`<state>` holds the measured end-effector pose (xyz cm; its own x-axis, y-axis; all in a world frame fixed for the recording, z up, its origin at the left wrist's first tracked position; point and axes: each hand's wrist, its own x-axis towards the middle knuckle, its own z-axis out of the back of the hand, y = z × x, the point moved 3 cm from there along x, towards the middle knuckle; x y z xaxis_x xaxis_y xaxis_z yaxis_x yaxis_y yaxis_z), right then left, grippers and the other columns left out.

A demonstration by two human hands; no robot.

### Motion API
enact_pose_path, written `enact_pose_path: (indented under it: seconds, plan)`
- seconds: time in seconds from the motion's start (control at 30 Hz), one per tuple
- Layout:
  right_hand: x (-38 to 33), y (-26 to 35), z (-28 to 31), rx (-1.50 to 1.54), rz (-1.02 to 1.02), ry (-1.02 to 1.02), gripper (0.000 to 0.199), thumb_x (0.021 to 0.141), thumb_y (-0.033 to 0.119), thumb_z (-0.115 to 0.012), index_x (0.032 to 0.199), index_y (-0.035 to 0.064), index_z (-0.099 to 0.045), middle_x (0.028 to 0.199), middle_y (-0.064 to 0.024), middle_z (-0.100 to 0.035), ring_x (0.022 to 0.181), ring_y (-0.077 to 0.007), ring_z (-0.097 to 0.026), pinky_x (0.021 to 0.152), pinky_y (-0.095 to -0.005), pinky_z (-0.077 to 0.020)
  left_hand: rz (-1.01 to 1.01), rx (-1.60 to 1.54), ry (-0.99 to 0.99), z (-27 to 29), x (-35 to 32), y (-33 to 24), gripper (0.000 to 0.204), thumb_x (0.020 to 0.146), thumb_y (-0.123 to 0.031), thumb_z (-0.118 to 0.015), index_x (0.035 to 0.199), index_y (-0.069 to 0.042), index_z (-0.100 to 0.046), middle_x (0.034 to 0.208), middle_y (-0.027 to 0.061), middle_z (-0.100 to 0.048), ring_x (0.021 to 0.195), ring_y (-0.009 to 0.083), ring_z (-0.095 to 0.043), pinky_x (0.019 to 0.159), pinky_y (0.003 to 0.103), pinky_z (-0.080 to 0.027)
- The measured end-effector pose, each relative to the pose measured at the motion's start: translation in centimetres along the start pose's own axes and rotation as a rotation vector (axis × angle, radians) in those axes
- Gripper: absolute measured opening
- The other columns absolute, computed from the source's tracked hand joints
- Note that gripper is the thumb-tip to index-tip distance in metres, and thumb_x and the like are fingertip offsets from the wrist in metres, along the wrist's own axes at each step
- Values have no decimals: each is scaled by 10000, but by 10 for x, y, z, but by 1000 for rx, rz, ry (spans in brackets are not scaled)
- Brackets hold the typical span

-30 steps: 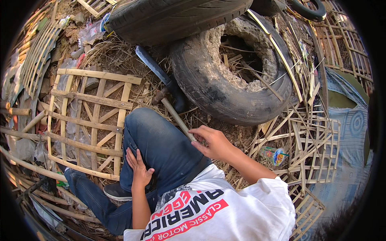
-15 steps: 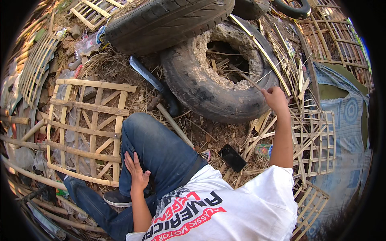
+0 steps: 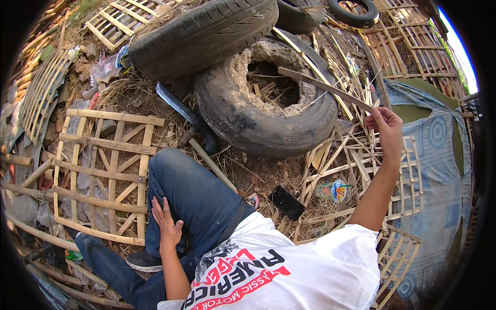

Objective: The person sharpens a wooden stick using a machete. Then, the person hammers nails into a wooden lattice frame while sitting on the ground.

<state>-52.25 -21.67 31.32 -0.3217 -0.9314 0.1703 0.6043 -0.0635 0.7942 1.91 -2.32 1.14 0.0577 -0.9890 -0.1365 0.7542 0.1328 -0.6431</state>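
My right hand (image 3: pixel 385 126) pinches one end of a long flat bamboo strip (image 3: pixel 325 87). The strip slants up and left, its far end over the hole of a worn tyre (image 3: pixel 227 126) that lies flat, its inside lined with rough, crumbly material. Resting on my bent leg in jeans (image 3: pixel 194 188) is my left hand (image 3: pixel 168 225), fingers spread and holding nothing. Between my knee and the tyre lie a machete (image 3: pixel 175 106) with a dark handle and a hammer (image 3: pixel 214 165) with a pale wooden shaft.
A bamboo lattice panel (image 3: pixel 101 194) lies left of my leg. Another tyre (image 3: pixel 206 39) leans over the flat one. A black phone (image 3: pixel 287 203) and a plastic cup (image 3: pixel 336 191) are on the ground. Loose bamboo strips (image 3: pixel 336 160) and a blue cloth (image 3: pixel 439 170) lie at right.
My right hand has moved right, away from the tyre, drawing the bamboo strip up out of its hole. My left hand stays on my leg. The view has shifted slightly.
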Motion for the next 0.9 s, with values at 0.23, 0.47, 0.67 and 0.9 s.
enact_pose_path:
  seconds: [0.23,0.47,0.67,0.9]
  plan:
    - [-17,51,-36,296,130,82,180,923,143,-637,970,-29,-661,773,-119,-702,691,-165,-692,664,-276,-574,-29,-141,-55,10,-5,-9,1042,760,-867,-192,1507,-146,-270,1573,195,-137,1450,389,-122,1158,543,-70]
    - [-35,82,-158,494,99,448,166,910,134,-645,922,-32,-645,738,-122,-689,661,-173,-683,657,-284,-564,9,-388,-175,21,-10,0,871,869,-693,-455,1470,-76,-324,1536,188,-265,1430,354,-225,1158,477,-146]
    - [-79,83,-260,589,-63,774,150,890,126,-652,867,-20,-626,742,-122,-685,668,-173,-685,663,-285,-559,114,-470,-688,81,-20,0,603,861,-239,-680,1371,-43,-423,1391,175,-444,1321,323,-405,1110,444,-290]
    - [-119,94,-343,582,-88,994,170,885,133,-661,825,-22,-628,726,-107,-681,660,-165,-681,666,-294,-568,-75,-97,-290,136,-2,-35,737,815,-534,-661,1341,-54,-469,1300,166,-530,1244,357,-464,1075,480,-327]
